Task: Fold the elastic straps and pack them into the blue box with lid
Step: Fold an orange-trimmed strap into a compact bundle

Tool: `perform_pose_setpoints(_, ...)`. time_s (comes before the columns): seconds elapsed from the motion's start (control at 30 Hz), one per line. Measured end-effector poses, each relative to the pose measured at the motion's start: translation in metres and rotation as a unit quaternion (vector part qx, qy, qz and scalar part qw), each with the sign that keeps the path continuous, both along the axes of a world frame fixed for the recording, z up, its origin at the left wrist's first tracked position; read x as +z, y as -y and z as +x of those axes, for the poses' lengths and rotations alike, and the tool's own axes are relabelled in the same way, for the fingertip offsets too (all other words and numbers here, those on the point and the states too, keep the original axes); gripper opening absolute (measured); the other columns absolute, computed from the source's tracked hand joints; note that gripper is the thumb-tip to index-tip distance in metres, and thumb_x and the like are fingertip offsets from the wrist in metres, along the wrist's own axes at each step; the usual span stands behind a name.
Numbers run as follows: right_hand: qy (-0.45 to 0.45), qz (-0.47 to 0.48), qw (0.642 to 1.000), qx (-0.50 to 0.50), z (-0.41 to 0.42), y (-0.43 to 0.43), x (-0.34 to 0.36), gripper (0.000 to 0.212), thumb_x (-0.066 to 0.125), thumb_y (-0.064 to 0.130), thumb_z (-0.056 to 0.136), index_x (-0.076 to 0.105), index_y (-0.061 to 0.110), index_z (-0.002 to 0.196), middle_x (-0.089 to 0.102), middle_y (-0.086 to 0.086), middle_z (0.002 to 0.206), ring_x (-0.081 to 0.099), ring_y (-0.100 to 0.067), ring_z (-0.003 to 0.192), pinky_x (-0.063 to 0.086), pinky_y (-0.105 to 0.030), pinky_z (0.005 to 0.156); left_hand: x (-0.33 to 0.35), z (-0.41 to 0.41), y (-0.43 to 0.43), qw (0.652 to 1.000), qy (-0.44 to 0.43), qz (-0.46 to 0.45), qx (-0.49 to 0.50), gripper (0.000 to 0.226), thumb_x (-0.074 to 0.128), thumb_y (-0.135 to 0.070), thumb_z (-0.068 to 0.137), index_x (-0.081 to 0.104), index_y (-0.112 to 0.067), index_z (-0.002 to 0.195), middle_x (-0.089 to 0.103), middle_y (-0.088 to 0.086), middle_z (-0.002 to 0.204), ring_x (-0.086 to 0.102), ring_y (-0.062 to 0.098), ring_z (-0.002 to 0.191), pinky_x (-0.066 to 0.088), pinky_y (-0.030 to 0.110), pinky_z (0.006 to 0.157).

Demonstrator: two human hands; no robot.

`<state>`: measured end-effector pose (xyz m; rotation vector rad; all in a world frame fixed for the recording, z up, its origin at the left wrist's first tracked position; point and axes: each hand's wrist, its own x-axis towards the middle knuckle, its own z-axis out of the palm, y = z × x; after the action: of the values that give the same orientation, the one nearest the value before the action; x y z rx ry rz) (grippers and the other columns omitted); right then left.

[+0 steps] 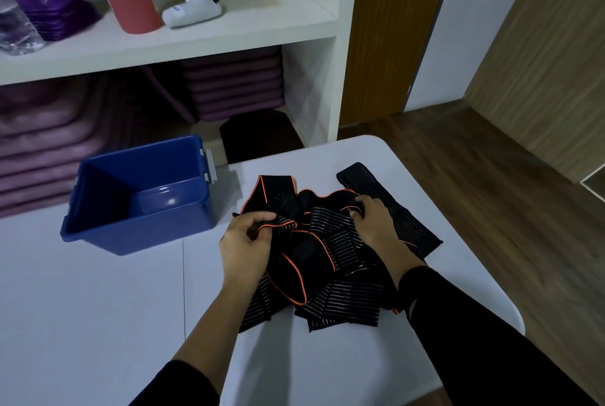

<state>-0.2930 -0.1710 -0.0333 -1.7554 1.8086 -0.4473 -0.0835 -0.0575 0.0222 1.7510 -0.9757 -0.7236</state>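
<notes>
Tangled heap of black elastic straps [330, 258] with orange edging on the white table [98, 323], right of centre. Left hand [245, 242] pinches an orange-edged strap end; right hand [376, 225] grips another edge at the heap's top. One flat strap [406, 219] lies just beside, right. Blue box [137, 202] sits open to the left, near the heap; lid not seen. Shelf [196, 42] behind.

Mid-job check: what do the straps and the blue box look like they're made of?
Elastic straps: soft woven stretch fabric, matte black with pale ribbed lines and orange edging; they crumple and fold loosely. Blue box: probably rigid moulded plastic, semi-glossy; glare shows on its inner floor.
</notes>
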Motion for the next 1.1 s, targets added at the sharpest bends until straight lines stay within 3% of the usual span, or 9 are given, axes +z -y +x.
perform_pose_setpoints(0.17, 0.026, -0.039, 0.999, -0.025, -0.003, 0.008, -0.006, 0.029, 0.057, 0.005, 0.09, 0.06, 0.008, 0.118, 0.055, -0.016, 0.121, 0.055, -0.031, 0.11, 0.047, -0.037, 0.093, -0.001, 0.001, 0.001, 1.0, 0.006, 0.001, -0.01, 0.032, 0.058, -0.008, 0.082, 0.07, -0.038, 0.085, 0.065, -0.014, 0.095, 0.066, 0.014, 0.084, 0.057, 0.046, 0.076)
perform_pose_setpoints(0.43, 0.071, -0.182, 0.979, -0.064, -0.01, 0.007, 0.02, 0.019, 0.051, 0.004, 0.09, 0.068, 0.005, 0.1, 0.069, -0.013, 0.096, 0.064, -0.023, 0.084, 0.05, -0.028, 0.079, 0.005, 0.003, -0.002, 0.999, -0.028, -0.011, -0.018, 0.033, 0.059, -0.01, 0.083, 0.069, -0.041, 0.085, 0.068, -0.011, 0.101, 0.067, 0.02, 0.09, 0.056, 0.05, 0.077)
perform_pose_setpoints(0.53, 0.133, -0.225, 0.963, -0.065, -0.01, 0.012, 0.043, 0.016, 0.051, 0.005, 0.091, 0.066, 0.01, 0.094, 0.068, -0.009, 0.094, 0.067, -0.025, 0.08, 0.055, -0.041, 0.08, 0.018, 0.003, -0.004, 0.999, -0.034, -0.028, -0.015, 0.028, 0.059, -0.008, 0.085, 0.07, -0.034, 0.084, 0.064, -0.017, 0.108, 0.067, 0.022, 0.088, 0.057, 0.051, 0.073)
perform_pose_setpoints(0.6, 0.159, -0.253, 0.953, -0.05, -0.009, 0.014, 0.064, 0.016, 0.052, 0.005, 0.09, 0.066, 0.011, 0.094, 0.066, -0.005, 0.098, 0.066, -0.023, 0.084, 0.055, -0.037, 0.083, 0.029, 0.004, -0.003, 0.998, -0.036, -0.041, -0.015, 0.029, 0.057, -0.004, 0.086, 0.069, -0.031, 0.081, 0.067, -0.014, 0.104, 0.068, 0.019, 0.078, 0.058, 0.045, 0.065)
perform_pose_setpoints(0.7, 0.148, -0.312, 0.938, 0.011, -0.008, 0.011, 0.099, 0.019, 0.053, 0.002, 0.087, 0.067, 0.012, 0.095, 0.066, -0.002, 0.1, 0.061, -0.014, 0.088, 0.042, -0.006, 0.077, 0.048, 0.004, -0.002, 0.998, -0.029, -0.061, -0.015, 0.035, 0.053, 0.002, 0.087, 0.066, -0.031, 0.08, 0.069, -0.009, 0.087, 0.062, 0.009, 0.062, 0.054, 0.026, 0.053)
perform_pose_setpoints(0.8, 0.148, -0.346, 0.925, 0.053, -0.006, 0.007, 0.125, 0.018, 0.056, 0.002, 0.086, 0.069, 0.012, 0.094, 0.067, -0.002, 0.099, 0.06, -0.011, 0.09, 0.043, -0.007, 0.076, 0.065, 0.006, 0.001, 0.994, -0.036, -0.093, -0.035, 0.039, 0.053, 0.004, 0.086, 0.067, -0.033, 0.085, 0.07, -0.009, 0.09, 0.065, 0.001, 0.076, 0.049, 0.008, 0.063)
perform_pose_setpoints(0.9, 0.169, -0.361, 0.91, 0.113, -0.003, -0.002, 0.143, 0.017, 0.058, 0.002, 0.086, 0.07, 0.012, 0.093, 0.066, -0.002, 0.102, 0.061, -0.012, 0.093, 0.05, -0.019, 0.08, 0.077, 0.007, 0.005, 0.99, -0.061, -0.109, -0.072, 0.031, 0.06, -0.004, 0.086, 0.068, -0.034, 0.089, 0.07, -0.011, 0.097, 0.066, 0.007, 0.093, 0.051, 0.02, 0.082)
perform_pose_setpoints(1.0, 0.16, -0.341, 0.91, 0.173, 0.002, -0.016, 0.15, 0.017, 0.06, 0.001, 0.086, 0.072, 0.012, 0.092, 0.057, -0.003, 0.116, 0.056, -0.009, 0.102, 0.045, -0.009, 0.086, 0.088, 0.007, 0.01, 0.987, -0.056, -0.098, -0.116, 0.026, 0.065, -0.015, 0.084, 0.066, -0.037, 0.098, 0.068, -0.015, 0.104, 0.064, 0.016, 0.082, 0.054, 0.032, 0.079)
perform_pose_setpoints(1.1, 0.142, -0.337, 0.906, 0.213, 0.011, -0.028, 0.144, 0.02, 0.06, -0.002, 0.084, 0.073, 0.012, 0.091, 0.057, -0.004, 0.117, 0.055, -0.005, 0.101, 0.04, -0.004, 0.086, 0.095, 0.003, 0.012, 0.984, -0.058, -0.071, -0.154, 0.033, 0.062, -0.012, 0.086, 0.061, -0.037, 0.109, 0.063, -0.013, 0.109, 0.06, 0.02, 0.079, 0.053, 0.031, 0.077)
